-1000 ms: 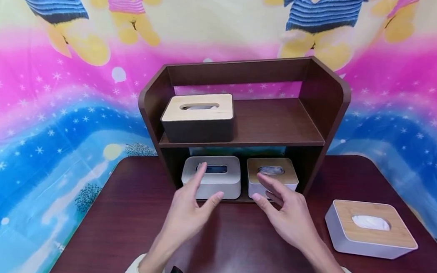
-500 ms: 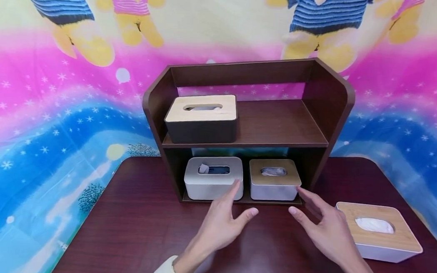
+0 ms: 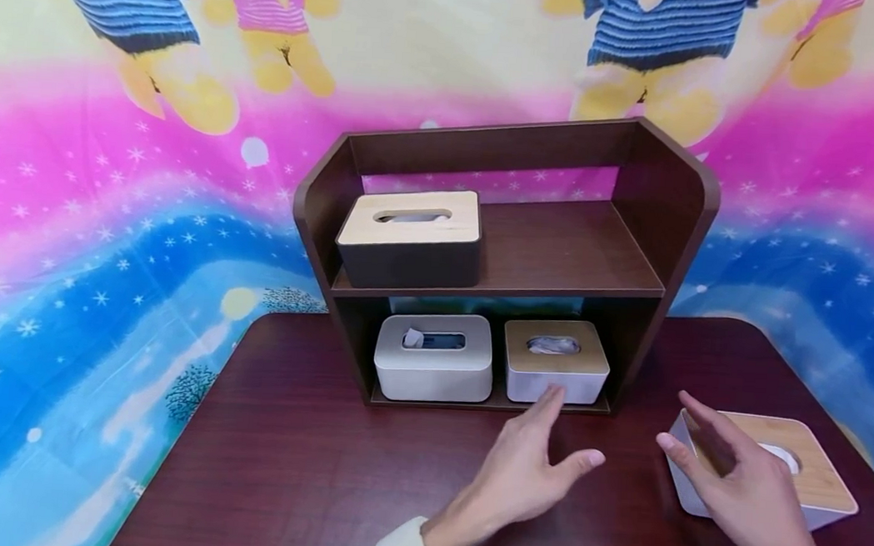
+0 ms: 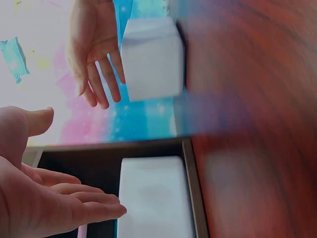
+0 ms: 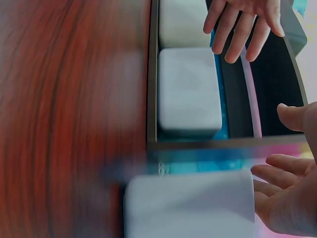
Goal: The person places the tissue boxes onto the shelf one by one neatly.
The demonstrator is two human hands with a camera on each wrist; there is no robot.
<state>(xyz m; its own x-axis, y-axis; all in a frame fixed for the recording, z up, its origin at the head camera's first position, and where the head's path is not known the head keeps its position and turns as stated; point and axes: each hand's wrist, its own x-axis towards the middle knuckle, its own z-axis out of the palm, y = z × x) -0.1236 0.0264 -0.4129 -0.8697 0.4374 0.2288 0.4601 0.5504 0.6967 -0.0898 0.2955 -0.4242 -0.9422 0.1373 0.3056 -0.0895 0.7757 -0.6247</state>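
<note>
On the table at the right sits a white tissue box with a bamboo lid [image 3: 819, 463], tissue showing in its slot. My right hand [image 3: 750, 488] is in front of and over its left part, fingers extended and holding nothing; the right wrist view shows the fingers beside the white box [image 5: 190, 208], and I cannot tell whether they touch it. My left hand [image 3: 518, 470] hovers over the table before the shelf, thumb spread, nothing in it. Behind its fingertips, in the lower compartment, stands a smaller white tissue box with a wooden lid [image 3: 555, 364].
A dark brown two-tier shelf [image 3: 571, 296] stands on the reddish-brown table [image 3: 305, 457]. Its lower tier also holds a pale grey tissue box [image 3: 432, 381]; a black tissue box with a light wooden lid [image 3: 408, 259] sits on the upper tier. A patterned cloth [image 3: 94, 227] hangs behind.
Both hands have moved right, away from the boxes in the shelf's lower tier. The right hand has come to the box on the table; the boxes stay where they were.
</note>
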